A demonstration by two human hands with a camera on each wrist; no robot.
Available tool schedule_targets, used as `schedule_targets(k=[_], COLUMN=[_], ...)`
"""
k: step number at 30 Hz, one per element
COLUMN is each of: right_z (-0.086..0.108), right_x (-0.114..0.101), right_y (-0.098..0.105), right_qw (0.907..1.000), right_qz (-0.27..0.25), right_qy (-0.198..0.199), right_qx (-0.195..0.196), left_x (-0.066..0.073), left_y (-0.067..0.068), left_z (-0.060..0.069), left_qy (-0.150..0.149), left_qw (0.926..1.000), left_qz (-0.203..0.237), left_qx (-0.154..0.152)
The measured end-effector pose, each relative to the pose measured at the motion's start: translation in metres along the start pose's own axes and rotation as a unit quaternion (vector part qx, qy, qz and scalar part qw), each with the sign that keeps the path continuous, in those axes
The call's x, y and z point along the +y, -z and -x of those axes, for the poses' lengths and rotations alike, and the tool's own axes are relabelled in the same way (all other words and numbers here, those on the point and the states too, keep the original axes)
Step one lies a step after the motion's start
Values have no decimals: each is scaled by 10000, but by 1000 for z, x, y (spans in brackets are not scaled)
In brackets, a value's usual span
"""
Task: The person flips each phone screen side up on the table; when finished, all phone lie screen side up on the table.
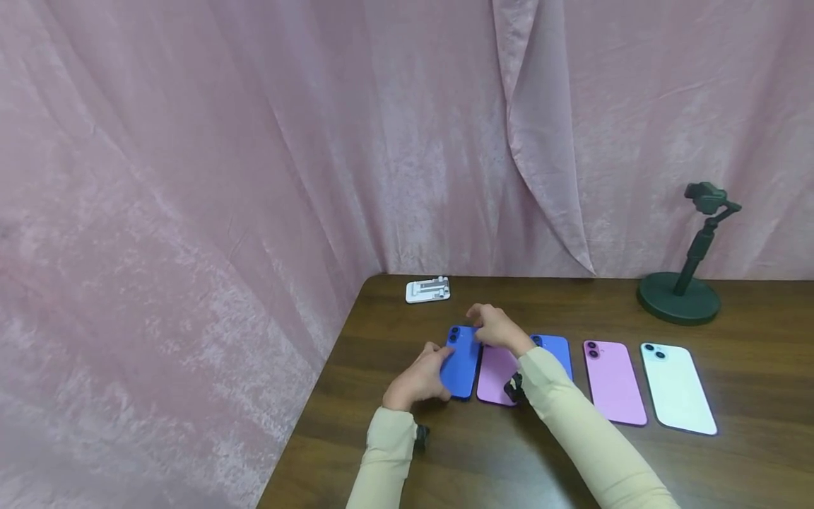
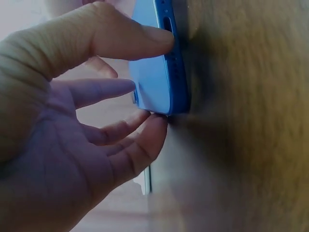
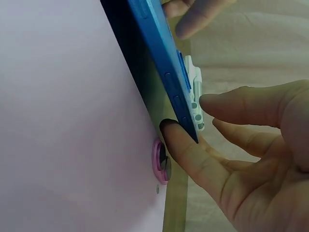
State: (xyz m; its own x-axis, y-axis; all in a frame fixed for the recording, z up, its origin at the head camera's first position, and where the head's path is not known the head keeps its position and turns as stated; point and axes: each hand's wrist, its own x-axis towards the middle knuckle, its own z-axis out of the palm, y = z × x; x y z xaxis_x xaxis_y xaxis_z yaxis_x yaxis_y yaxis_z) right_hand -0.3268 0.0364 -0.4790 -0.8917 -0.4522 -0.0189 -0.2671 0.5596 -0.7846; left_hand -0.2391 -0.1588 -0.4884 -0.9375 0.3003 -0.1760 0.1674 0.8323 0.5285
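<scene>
- Leftmost blue phone (image 1: 464,364): no text, brand or number I can read.
- Rightmost pink phone (image 1: 615,385), pale phone (image 1: 680,389): no lettering legible from here.
- White gadget (image 1: 420,291), dark green stand (image 1: 692,261): no readable label or sign.

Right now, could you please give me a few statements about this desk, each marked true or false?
1. The left hand grips the leftmost blue phone. True.
2. The dark green stand stands upright on the table. True.
3. The right hand is touching the dark green stand. False: it is at the camera end of the leftmost blue phone.
4. The palest phone is at the right end of the row. True.
5. The white folding stand lies on top of a pink phone. False: it lies on the table, beyond the leftmost blue phone.
</scene>
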Motion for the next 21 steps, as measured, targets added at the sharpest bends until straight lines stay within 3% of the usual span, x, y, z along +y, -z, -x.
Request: schedule_targets(k=[12, 21], right_z=[6, 10], right_x=[4, -4], right_y=[5, 12], right_qw=[9997, 9993], right_qz=[-175, -296], right_qy=[144, 218], right_qx=[114, 49], left_x=[11, 13], left_y=[0, 2], left_z=[1, -2], left_qy=[57, -126], left_qw=[9998, 9996], left_qz=[10, 102], left_qx=[-208, -224])
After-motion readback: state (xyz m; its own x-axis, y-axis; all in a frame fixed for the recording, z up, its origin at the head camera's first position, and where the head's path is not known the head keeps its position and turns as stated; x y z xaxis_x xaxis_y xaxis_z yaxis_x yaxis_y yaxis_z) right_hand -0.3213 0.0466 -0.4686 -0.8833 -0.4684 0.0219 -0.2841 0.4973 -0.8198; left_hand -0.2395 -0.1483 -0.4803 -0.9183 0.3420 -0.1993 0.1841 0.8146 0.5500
